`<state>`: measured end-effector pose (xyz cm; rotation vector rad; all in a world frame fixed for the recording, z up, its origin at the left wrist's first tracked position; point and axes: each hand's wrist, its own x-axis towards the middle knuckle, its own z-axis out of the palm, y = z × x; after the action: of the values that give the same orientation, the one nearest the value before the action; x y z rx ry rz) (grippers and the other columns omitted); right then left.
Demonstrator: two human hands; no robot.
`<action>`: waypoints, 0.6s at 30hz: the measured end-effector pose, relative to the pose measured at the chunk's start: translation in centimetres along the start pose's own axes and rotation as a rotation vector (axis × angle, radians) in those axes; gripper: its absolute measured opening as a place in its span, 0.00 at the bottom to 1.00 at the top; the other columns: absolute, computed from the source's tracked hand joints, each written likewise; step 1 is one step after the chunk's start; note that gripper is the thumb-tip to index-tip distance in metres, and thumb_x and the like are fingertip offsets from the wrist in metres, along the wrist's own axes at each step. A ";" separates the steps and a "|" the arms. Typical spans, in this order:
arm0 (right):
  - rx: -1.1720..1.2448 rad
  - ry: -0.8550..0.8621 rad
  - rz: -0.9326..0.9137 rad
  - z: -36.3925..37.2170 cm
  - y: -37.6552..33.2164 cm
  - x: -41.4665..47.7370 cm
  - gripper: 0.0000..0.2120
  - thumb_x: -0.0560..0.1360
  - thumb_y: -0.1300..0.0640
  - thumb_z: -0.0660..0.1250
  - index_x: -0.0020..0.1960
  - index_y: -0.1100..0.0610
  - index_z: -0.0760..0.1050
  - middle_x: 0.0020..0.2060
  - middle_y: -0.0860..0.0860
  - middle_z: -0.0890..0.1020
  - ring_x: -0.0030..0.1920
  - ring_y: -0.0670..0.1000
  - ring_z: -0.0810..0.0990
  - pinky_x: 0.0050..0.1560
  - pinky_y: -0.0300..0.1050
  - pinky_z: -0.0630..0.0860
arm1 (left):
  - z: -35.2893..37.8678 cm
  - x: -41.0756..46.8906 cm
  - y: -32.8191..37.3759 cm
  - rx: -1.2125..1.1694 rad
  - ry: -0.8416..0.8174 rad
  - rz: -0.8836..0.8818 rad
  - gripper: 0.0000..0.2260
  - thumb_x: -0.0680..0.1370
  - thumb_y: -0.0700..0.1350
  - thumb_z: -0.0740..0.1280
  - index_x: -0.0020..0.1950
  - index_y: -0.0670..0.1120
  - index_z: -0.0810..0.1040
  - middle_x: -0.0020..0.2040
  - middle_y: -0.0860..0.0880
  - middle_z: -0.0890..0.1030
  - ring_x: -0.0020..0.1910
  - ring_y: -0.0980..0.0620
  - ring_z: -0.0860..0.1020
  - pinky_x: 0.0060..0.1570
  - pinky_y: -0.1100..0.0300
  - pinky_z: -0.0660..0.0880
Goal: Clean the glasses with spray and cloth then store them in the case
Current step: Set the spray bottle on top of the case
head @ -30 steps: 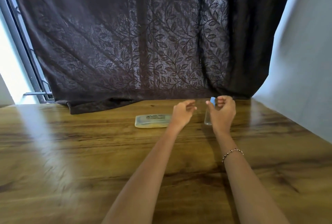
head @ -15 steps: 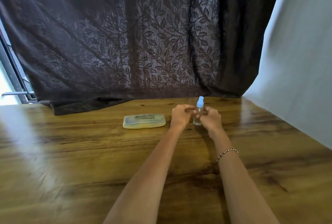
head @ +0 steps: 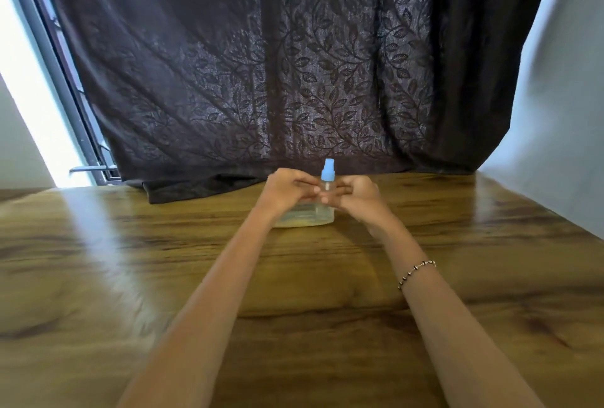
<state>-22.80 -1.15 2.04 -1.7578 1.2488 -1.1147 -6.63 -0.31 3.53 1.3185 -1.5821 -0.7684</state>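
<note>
Glossy, varnished wooden table (head: 130, 277) with dark grain streaks and pale window glare. Behind it, matt dark woven cloth curtain (head: 261, 64), slightly sheer, patterned with leafy vines. Clear plastic spray bottle (head: 327, 187) topped by a smooth light-blue plastic nozzle. Translucent, yellowish plastic case (head: 307, 216), faintly shiny. Small beaded bracelet (head: 415, 272), dark and silvery. Smooth matt pale wall (head: 562, 113) at right.
</note>
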 end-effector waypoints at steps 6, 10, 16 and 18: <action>-0.009 -0.127 -0.088 6.9 -3.2 0.3 0.15 0.71 0.55 0.74 0.57 0.56 0.80 0.49 0.48 0.84 0.50 0.46 0.82 0.53 0.46 0.79 | -6.6 -3.2 -2.2 -0.126 0.145 -0.045 0.08 0.71 0.32 0.71 0.49 0.37 0.82 0.42 0.44 0.84 0.38 0.55 0.83 0.37 0.68 0.78; -0.035 -0.163 -0.101 10.7 -4.4 0.8 0.14 0.73 0.55 0.72 0.58 0.56 0.78 0.48 0.50 0.83 0.49 0.48 0.81 0.46 0.43 0.77 | -9.3 -4.2 -5.0 -0.193 0.246 -0.055 0.08 0.72 0.32 0.70 0.48 0.40 0.82 0.42 0.45 0.84 0.40 0.53 0.84 0.40 0.66 0.79; -0.129 -0.173 -0.074 14.0 -4.0 1.0 0.17 0.74 0.56 0.71 0.61 0.56 0.75 0.52 0.52 0.81 0.52 0.51 0.80 0.52 0.50 0.79 | -10.0 -4.5 -8.4 -0.189 0.333 -0.102 0.09 0.73 0.32 0.68 0.51 0.41 0.81 0.43 0.45 0.83 0.38 0.57 0.82 0.38 0.69 0.78; -0.148 -0.176 -0.064 14.4 -3.7 0.9 0.18 0.74 0.57 0.71 0.62 0.57 0.75 0.52 0.52 0.81 0.52 0.51 0.80 0.52 0.48 0.78 | -9.8 -4.4 -9.1 -0.205 0.337 -0.129 0.09 0.74 0.31 0.67 0.52 0.39 0.80 0.43 0.44 0.82 0.38 0.55 0.81 0.39 0.68 0.79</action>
<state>-8.08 -0.11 -0.03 -1.9724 1.2011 -0.8995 6.11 2.64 -1.77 1.3281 -1.1317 -0.7220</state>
